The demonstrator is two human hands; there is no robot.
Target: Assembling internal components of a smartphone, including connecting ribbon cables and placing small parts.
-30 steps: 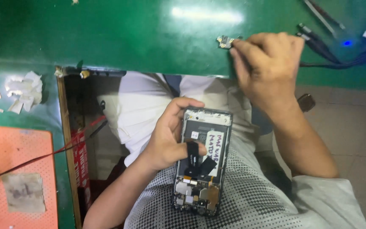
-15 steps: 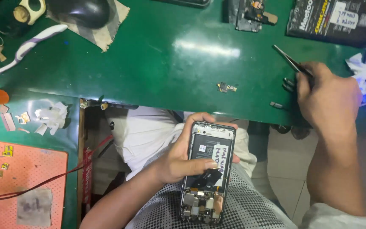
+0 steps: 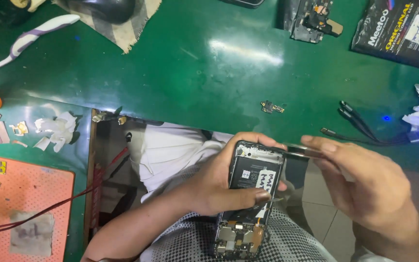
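While the left hand grips an opened phone over the lap, back cover off and circuit boards bare at its 6 o'clock end, the right hand has come back from the bench, where half a second ago it was picking up metal tweezers at 2 o'clock. It now pinches them, tips at the phone's upper right corner, which suggests work inside the handset is resuming. A small loose component lies on the green bench at 12 o'clock from the phone, untouched. Cables trail at 2 o'clock; a toothbrush lies at 10 o'clock and an orange mat at 9 o'clock.
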